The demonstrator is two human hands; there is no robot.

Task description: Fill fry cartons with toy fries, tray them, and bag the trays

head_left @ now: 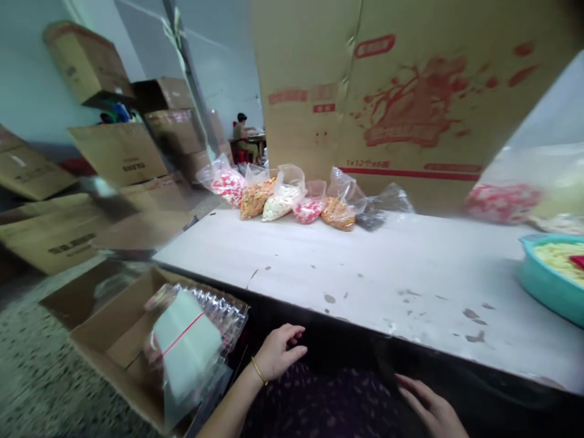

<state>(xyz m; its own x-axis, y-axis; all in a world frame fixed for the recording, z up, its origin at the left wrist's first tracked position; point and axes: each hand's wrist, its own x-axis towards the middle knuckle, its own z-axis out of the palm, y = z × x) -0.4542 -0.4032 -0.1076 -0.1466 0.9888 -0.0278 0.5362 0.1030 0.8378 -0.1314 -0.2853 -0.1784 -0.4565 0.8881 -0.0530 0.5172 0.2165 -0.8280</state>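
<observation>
My left hand [281, 351], with a gold bracelet at its wrist, is held over my lap just short of the table's front edge. Its thumb and fingers are apart and nothing is in them. Lower right, my right hand [429, 404] is partly cut off by the frame; its fingers are stretched out and no object shows in them. Left of my left hand stands an open cardboard box [116, 337]. Inside it lie a stack of pale plastic sheets or bags with a red band [189, 340] and clear ridged plastic packs [223, 310].
Along the back of the white table [283, 267] lie several clear bags of coloured pieces [283, 201]. A turquoise basin [542, 280] of pale yellow pieces stands at right. A large cardboard carton [319, 140] rises behind. Stacked boxes [118, 152] fill the left; a person [241, 131] sits far back.
</observation>
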